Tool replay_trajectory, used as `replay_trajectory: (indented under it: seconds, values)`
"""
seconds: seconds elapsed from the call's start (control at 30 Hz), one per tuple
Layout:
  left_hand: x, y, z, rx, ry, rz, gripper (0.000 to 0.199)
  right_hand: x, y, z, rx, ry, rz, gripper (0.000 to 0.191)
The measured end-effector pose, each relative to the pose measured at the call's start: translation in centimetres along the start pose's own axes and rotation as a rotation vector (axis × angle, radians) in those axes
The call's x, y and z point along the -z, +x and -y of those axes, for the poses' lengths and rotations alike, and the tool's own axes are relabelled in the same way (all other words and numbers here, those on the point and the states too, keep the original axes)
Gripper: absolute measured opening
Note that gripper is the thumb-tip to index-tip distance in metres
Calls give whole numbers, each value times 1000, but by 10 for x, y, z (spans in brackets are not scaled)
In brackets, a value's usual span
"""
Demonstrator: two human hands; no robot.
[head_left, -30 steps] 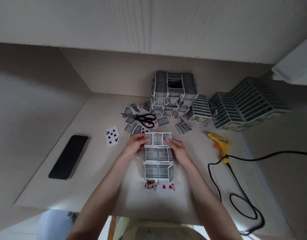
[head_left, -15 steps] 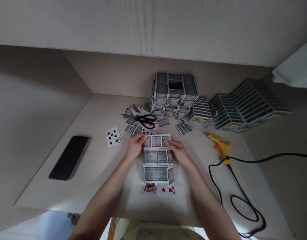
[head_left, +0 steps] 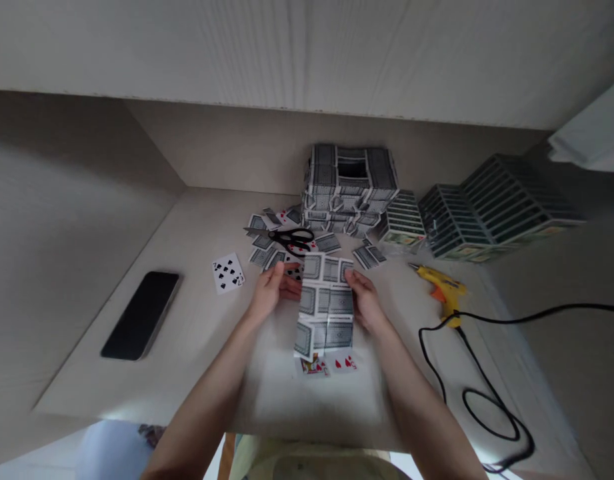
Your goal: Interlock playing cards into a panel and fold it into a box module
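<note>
A panel of joined playing cards, grey patterned backs up, hangs just above the desk in front of me. My left hand grips its upper left edge and my right hand grips its upper right edge. Red hearts and a face card show along the panel's near edge. Behind it stands a larger box-like structure of cards against the back wall.
Black scissors lie on loose cards beyond my hands. A single seven of spades and a black phone lie left. A yellow glue gun with a black cord lies right. Fanned card stacks sit far right.
Both hands have lifted the card panel and shifted it a little to the right and away from me. Its near edge has come off the desk.
</note>
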State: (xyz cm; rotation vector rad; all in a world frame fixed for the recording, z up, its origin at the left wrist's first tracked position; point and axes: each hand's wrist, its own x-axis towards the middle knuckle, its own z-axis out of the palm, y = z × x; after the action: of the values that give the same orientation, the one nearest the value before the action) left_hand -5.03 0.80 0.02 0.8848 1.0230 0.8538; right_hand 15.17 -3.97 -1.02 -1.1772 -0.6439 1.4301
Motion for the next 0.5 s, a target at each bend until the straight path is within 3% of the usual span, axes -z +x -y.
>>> replay_trajectory:
  seconds: [0.1,0.17,0.23,0.37,0.5]
  values:
    - [8,-3,-8,-125,82,-58,48,6,4,5,-47,111,-94,35]
    - [16,-3,-10,-257,284,-216,38,8,5,6,-74,158,-135,34]
    - [22,-4,-10,-385,513,-280,32,9,6,6,-86,181,-151,33]
    - [24,-12,-8,-501,1012,-252,57,7,8,4,-43,159,-91,34]
    - [13,-17,-6,-486,1235,-208,65,5,9,2,-16,145,-44,34]
